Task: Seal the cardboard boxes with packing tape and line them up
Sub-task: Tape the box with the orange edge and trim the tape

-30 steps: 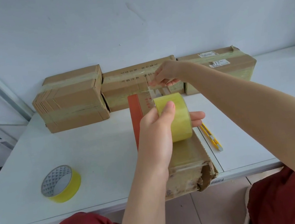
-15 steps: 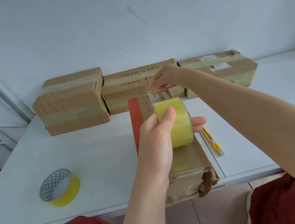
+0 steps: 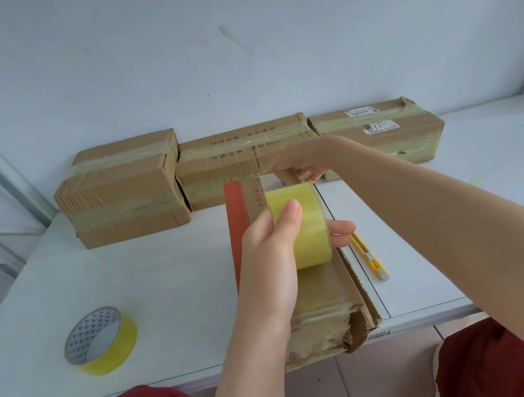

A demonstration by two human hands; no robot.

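Note:
A long cardboard box (image 3: 327,300) with a red side lies lengthwise in front of me, its near end torn and overhanging the table edge. My left hand (image 3: 271,251) grips a yellow roll of packing tape (image 3: 304,222) just above the box top. My right hand (image 3: 299,164) pinches the clear tape's free end at the box's far end. Three taped boxes stand in a row along the wall: left (image 3: 121,187), middle (image 3: 234,155) and right (image 3: 389,130).
A second yellow tape roll (image 3: 100,340) lies on the white table (image 3: 165,289) at the near left. A yellow utility knife (image 3: 370,257) lies right of the long box. My red-clad knees show below the table edge.
My right hand has dropped lower with the tape end, down to the far end of the box. The left hand and roll have barely shifted.

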